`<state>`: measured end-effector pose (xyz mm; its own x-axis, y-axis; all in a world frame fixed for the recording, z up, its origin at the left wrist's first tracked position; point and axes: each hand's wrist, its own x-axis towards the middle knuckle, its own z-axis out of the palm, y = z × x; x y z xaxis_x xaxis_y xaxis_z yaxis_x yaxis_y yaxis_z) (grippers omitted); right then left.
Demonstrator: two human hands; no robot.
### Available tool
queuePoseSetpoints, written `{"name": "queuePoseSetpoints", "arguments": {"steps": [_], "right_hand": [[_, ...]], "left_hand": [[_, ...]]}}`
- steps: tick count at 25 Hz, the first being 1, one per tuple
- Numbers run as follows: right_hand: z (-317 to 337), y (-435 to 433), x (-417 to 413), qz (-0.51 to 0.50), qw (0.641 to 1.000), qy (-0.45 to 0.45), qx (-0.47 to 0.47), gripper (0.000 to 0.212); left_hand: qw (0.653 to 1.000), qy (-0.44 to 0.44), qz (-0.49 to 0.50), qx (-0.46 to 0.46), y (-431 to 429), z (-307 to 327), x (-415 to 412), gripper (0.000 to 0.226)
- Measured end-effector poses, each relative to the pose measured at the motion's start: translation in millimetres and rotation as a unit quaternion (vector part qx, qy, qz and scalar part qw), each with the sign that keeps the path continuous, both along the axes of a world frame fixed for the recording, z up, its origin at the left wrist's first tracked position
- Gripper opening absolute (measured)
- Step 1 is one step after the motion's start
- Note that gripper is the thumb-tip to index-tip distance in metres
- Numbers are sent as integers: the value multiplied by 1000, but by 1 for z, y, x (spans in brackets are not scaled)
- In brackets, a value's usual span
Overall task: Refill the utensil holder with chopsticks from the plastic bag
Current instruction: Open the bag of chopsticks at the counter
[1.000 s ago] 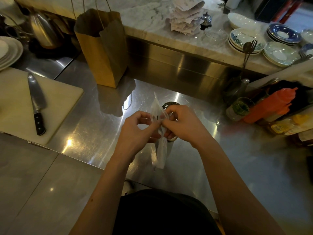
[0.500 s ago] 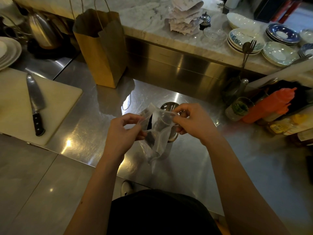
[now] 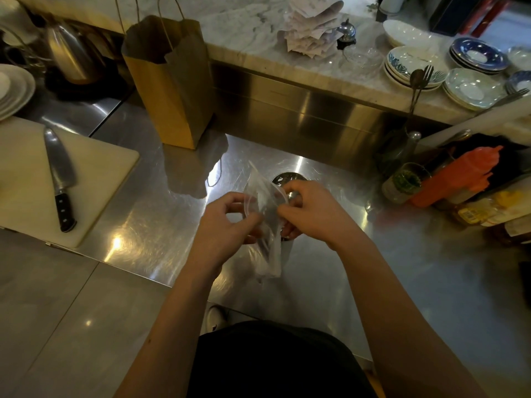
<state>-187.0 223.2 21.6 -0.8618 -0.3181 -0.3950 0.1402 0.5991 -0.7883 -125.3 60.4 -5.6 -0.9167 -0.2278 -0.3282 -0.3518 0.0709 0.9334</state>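
A clear plastic bag [image 3: 265, 225] hangs between my two hands over the steel counter [image 3: 161, 225]. My left hand [image 3: 227, 222] pinches its left edge and my right hand [image 3: 310, 211] pinches its right edge near the top. Something dark shows through the film, but I cannot make out chopsticks. Behind the bag stands a round metal utensil holder [image 3: 288, 178]; only its far rim shows, the rest is hidden by my right hand and the bag.
A brown paper bag [image 3: 172, 90] stands at the back left. A knife [image 3: 60, 179] lies on a cutting board [image 3: 26, 196] at left. Sauce bottles [image 3: 459, 179] and a jar [image 3: 405, 183] crowd the right. Stacked plates [image 3: 465, 73] and paper slips [image 3: 313, 30] sit on the marble ledge.
Half a second ago my hands were spread with the bag's mouth stretched wide. Now they have come back together and the bag hangs narrow between them.
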Motion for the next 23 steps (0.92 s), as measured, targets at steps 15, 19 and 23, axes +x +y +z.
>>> {"name": "queuePoseSetpoints", "arguments": {"steps": [15,19,23], "right_hand": [[-2,43,-17,-74,994,84,10,12],[-3,49,-18,-88,993,83,-5,11],[-3,49,-18,-102,991,85,-28,3]], "left_hand": [[996,11,82,11,-37,-8,6,38],[997,12,78,16,-41,-8,7,36],[998,20,60,11,-39,-2,8,32]]}}
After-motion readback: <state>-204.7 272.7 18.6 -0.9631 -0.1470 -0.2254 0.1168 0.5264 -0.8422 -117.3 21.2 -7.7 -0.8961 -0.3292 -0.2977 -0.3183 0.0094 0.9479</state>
